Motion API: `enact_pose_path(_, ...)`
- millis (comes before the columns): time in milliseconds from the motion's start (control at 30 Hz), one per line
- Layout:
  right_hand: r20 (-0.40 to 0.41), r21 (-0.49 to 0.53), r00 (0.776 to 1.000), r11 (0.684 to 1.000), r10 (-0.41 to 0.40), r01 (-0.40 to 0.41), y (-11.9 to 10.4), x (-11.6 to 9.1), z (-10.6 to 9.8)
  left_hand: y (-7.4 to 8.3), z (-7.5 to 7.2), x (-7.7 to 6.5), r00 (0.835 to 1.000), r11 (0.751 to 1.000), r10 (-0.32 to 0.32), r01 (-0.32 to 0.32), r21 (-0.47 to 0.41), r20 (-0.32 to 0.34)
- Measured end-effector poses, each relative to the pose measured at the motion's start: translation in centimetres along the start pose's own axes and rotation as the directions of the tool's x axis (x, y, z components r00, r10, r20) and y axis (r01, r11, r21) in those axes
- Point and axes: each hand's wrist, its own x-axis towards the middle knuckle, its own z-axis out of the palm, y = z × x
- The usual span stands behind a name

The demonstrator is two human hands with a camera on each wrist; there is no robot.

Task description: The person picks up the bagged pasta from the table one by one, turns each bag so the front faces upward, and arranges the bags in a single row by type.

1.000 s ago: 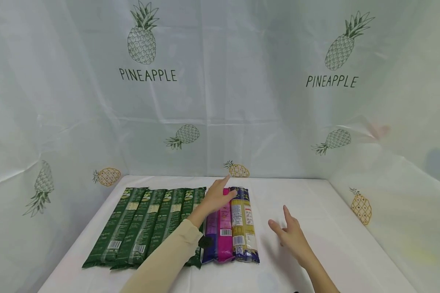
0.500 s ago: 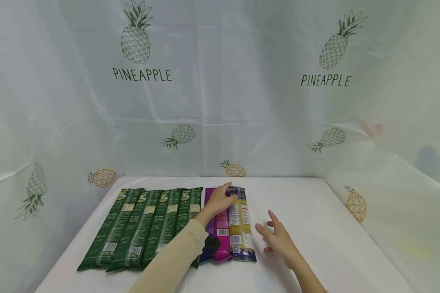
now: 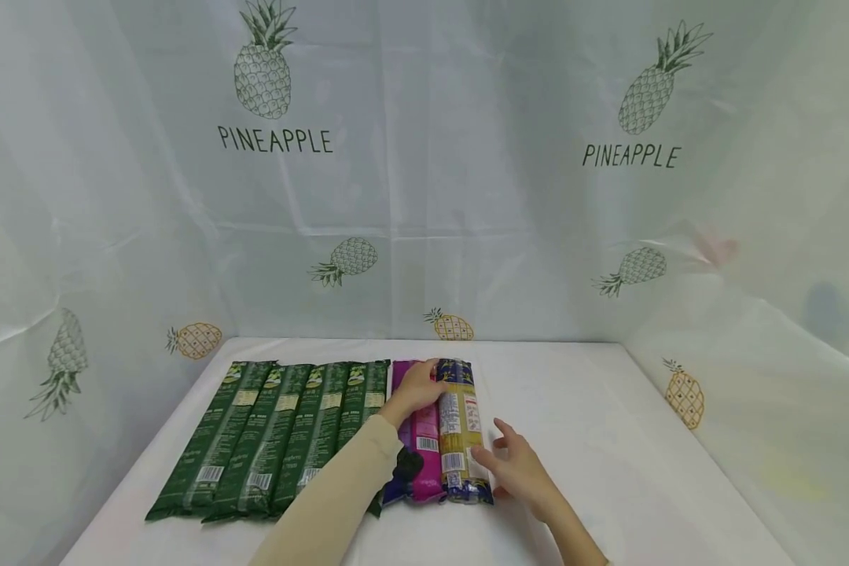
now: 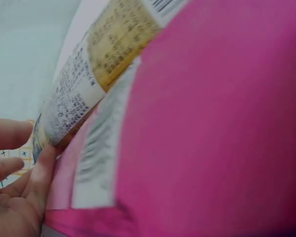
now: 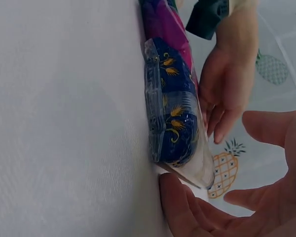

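My right hand [image 3: 522, 474], thumb and fingers wide apart, sits at four o'clock of one gold-and-blue packet [image 3: 460, 432], with one pink-purple packet [image 3: 427, 428] and four green packets [image 3: 265, 432] toward its nine, and my left hand [image 3: 417, 387], fingers loosely spread, at its eleven.

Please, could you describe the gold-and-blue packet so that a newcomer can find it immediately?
On the white table, in front of the pineapple-printed curtain, start from the left with the green packets, then pass the pink packaging. At the row's right-hand end lies the gold-and-blue packet. Unlike its neighbours, it has a gold body between dark blue ends.
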Motion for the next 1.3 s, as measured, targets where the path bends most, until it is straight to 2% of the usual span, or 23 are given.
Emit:
enact_pose_path(200,0.006,-0.143,0.999,0.988,-0.05,0.05,-0.1,0.5,0.4,0.8,-0.1,0.4,1.0,0.997,0.01,-0.011,0.072,0.024)
enact_pose_path(400,0.046,-0.305,0.987,0.938,-0.157,0.164,-0.1,0.9,1.0,0.4,0.7,1.5,0.998,0.972,-0.037,0.025,0.234,0.047)
enact_pose_path(467,0.058,-0.319,0.985,0.932,-0.165,0.175,-0.1,1.0,1.0,0.4,0.9,1.6,0.998,0.964,-0.041,0.026,0.265,0.049)
enact_pose_path(533,0.069,-0.313,0.983,0.932,-0.169,0.183,-0.1,1.1,1.0,0.4,1.0,1.7,0.999,0.96,-0.025,0.013,0.278,0.04)
enact_pose_path(700,0.097,-0.23,0.983,0.958,-0.154,0.173,-0.1,1.1,0.7,1.0,1.2,1.3,0.997,0.953,-0.037,0.016,0.302,0.063)
enact_pose_path(867,0.127,-0.12,0.982,0.981,-0.138,0.153,0.2,1.1,0.1,1.9,1.0,0.4,0.995,0.935,-0.037,0.003,0.354,0.089)
enact_pose_path(1067,0.177,-0.018,0.971,0.986,-0.163,0.168,0.5,1.2,-0.2,2.3,1.1,0.6,0.994,0.908,-0.043,-0.001,0.419,0.097)
enact_pose_path(1133,0.183,-0.003,0.969,0.985,-0.168,0.172,0.7,1.2,-0.3,2.4,1.3,0.6,0.993,0.91,-0.054,0.006,0.414,0.105)
enact_pose_path(1300,0.174,0.012,0.97,0.986,-0.168,0.169,0.9,1.2,-0.6,2.3,1.6,0.4,0.993,0.959,-0.06,0.029,0.282,0.104)
